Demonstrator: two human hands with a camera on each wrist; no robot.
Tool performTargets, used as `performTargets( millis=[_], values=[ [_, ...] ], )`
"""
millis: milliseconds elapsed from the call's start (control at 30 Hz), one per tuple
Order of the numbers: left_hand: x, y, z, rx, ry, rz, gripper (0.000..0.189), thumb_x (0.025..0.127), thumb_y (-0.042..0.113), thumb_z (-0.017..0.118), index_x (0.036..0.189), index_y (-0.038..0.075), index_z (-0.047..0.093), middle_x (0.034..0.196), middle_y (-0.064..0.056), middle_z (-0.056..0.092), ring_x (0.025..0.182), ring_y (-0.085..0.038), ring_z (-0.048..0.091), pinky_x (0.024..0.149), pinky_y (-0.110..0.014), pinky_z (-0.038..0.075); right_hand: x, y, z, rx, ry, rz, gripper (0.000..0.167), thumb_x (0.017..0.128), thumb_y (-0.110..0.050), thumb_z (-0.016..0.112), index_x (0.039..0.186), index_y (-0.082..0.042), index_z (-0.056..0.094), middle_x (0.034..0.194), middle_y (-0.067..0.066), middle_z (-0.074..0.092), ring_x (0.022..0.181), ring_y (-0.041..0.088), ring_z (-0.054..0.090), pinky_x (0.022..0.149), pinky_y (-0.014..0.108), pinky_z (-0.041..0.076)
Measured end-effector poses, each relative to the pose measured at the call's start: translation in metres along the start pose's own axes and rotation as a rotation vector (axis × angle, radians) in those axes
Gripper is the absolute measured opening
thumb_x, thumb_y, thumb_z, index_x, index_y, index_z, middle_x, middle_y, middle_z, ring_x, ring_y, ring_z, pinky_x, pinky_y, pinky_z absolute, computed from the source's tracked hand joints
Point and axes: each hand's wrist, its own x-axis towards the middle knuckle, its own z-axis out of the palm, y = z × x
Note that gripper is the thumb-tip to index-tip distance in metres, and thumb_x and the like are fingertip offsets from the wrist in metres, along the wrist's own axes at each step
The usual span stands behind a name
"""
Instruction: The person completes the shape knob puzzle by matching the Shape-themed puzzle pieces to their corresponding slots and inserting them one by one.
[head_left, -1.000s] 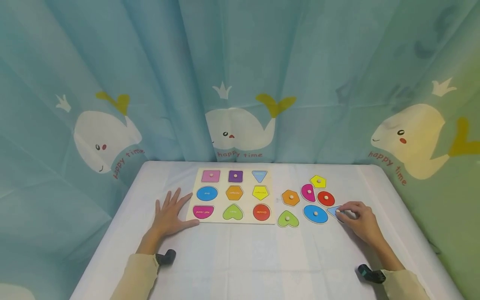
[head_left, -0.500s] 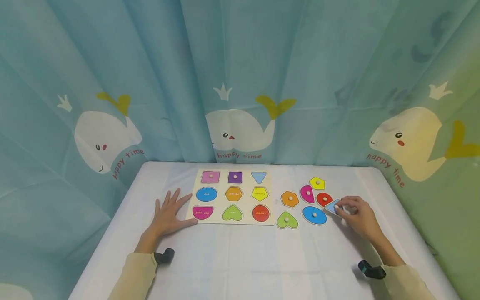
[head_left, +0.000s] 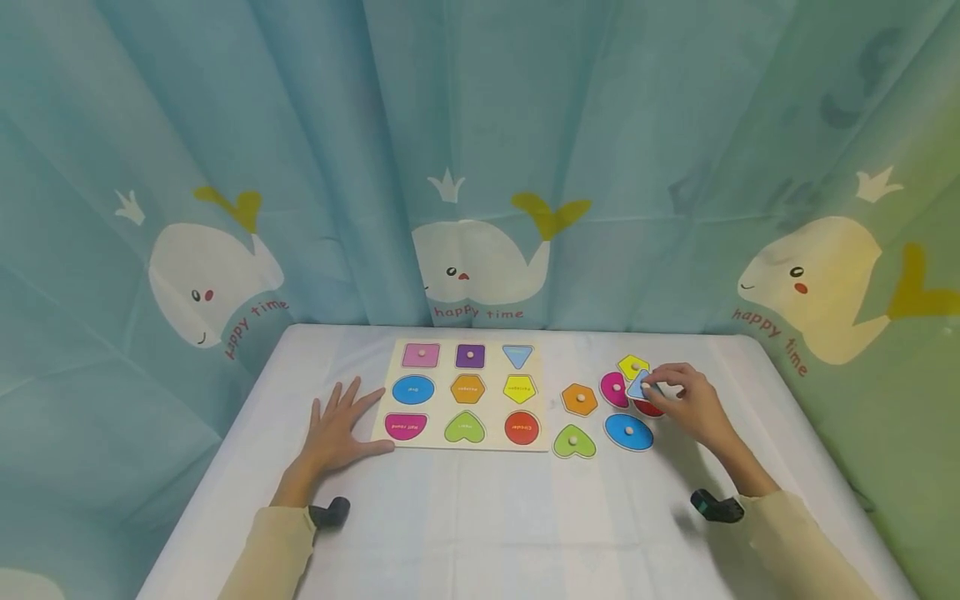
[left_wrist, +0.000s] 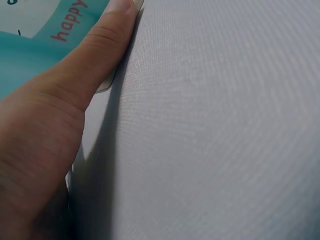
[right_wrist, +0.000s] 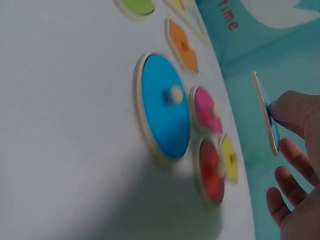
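My right hand [head_left: 692, 403] pinches the knob of a light-blue triangle puzzle piece [head_left: 639, 387]. In the right wrist view the triangle piece [right_wrist: 267, 115] is seen edge-on, raised off the table. It overlaps the red circle piece [head_left: 649, 407] and yellow pentagon piece [head_left: 632, 365] in the head view. My left hand [head_left: 336, 427] lies with fingers spread at the left edge of the puzzle board [head_left: 437, 405], thumb at its near corner. A pink rectangle [head_left: 422, 355] and a purple square [head_left: 470, 356], both with knobs, sit on the board. Its other shapes show no knobs.
Right of the board lie a magenta half-round piece [head_left: 613, 388], an orange hexagon piece [head_left: 579, 399], a green heart piece [head_left: 574, 442] and a blue oval piece [head_left: 628, 432]. A blue curtain [head_left: 480, 125] hangs behind the white-covered table [head_left: 487, 517].
My right hand has lifted the triangle piece off the table and carried it left and away from me, over the red and yellow pieces. My left hand stays in place.
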Motion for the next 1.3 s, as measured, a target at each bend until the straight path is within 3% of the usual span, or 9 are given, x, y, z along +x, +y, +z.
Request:
performTargets(
  millis=[400,700,967,1300],
  values=[
    [-0.002,0.003,0.0,-0.001,0.014,-0.004,0.101,0.072,0.066,0.081,0.155,0.02,0.046,0.168,-0.021,0.022,0.153,-0.052,0.007,0.116,-0.076,-0.003,0.037,-0.036,0.031,0.079,-0.041,-0.046,0.019,0.096,-0.012,0.073,0.112,-0.002,0.075,0.13,0.023,0.057,0.123,0.044,0.051,0.098,0.063,0.051],
    [-0.001,0.002,0.002,0.007,0.019,-0.011,0.101,0.072,0.067,0.08,0.155,0.021,0.047,0.168,-0.02,0.022,0.154,-0.051,0.007,0.117,-0.075,-0.003,0.061,-0.055,0.064,0.162,-0.008,-0.104,0.015,0.093,-0.011,0.076,0.104,-0.002,0.077,0.122,0.021,0.064,0.119,0.039,0.054,0.096,0.06,0.049],
    [-0.001,0.001,0.003,0.008,0.013,-0.012,0.1,0.073,0.065,0.081,0.155,0.02,0.047,0.168,-0.021,0.022,0.154,-0.051,0.007,0.117,-0.075,-0.002,0.078,-0.061,0.096,0.216,-0.038,-0.005,0.019,0.093,-0.02,0.077,0.104,-0.005,0.079,0.135,0.018,0.061,0.129,0.039,0.049,0.103,0.058,0.049],
    [-0.001,0.002,0.002,0.012,0.021,-0.005,0.099,0.073,0.062,0.083,0.155,0.019,0.047,0.167,-0.023,0.023,0.153,-0.053,0.009,0.115,-0.077,-0.001,0.091,-0.082,0.129,0.285,-0.025,0.046,0.016,0.092,-0.02,0.077,0.1,-0.006,0.077,0.13,0.018,0.059,0.119,0.037,0.053,0.105,0.055,0.046]
  ],
)
